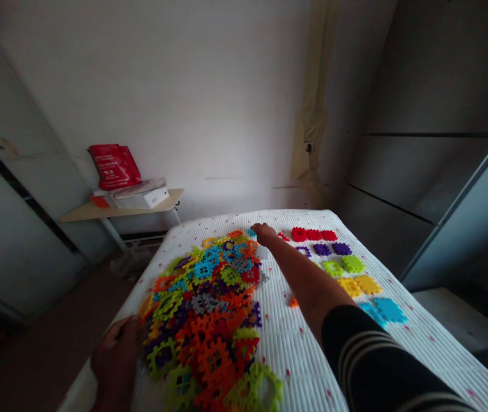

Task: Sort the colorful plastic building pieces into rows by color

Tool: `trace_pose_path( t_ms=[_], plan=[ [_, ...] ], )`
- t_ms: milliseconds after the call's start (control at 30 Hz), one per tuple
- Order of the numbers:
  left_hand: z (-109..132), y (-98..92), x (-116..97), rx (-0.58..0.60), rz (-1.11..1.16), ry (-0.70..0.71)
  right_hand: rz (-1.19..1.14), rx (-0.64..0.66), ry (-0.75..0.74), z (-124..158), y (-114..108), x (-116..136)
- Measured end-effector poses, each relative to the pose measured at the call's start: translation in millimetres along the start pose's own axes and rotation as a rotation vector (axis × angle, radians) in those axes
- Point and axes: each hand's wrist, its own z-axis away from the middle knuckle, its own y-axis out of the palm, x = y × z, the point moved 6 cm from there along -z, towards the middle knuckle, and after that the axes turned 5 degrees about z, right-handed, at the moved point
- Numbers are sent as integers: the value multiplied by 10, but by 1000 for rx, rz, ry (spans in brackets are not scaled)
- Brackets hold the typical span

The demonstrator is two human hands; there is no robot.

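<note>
1 head view, facing forward and down, bed [295, 349] near

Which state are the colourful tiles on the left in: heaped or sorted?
Heaped: the tile pile mixes colours and overlaps, unlike the sorted rows on the bed.

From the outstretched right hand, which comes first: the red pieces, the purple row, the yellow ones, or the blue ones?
Seen from the head camera, measured from the right hand:
1. Red pieces, just to its right at the far edge.
2. Purple row, right and slightly nearer the person.
3. Yellow pieces, further down the right side.
4. Blue pieces, last in that column, beside the sleeve.
</note>
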Motion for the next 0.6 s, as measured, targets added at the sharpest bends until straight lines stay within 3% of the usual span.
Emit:
trace_pose_path(
  t_ms=[167,333,600],
  plan=[
    [64,-24,-85,1,-49,-51,47,44,23,-85,145,-49],
    [52,-11,-22,8,-24,-112,91,46,56,-44,192,-129],
    [-137,-4,130,-23,-70,48,70,26,33,123,71,-106]
  ],
)
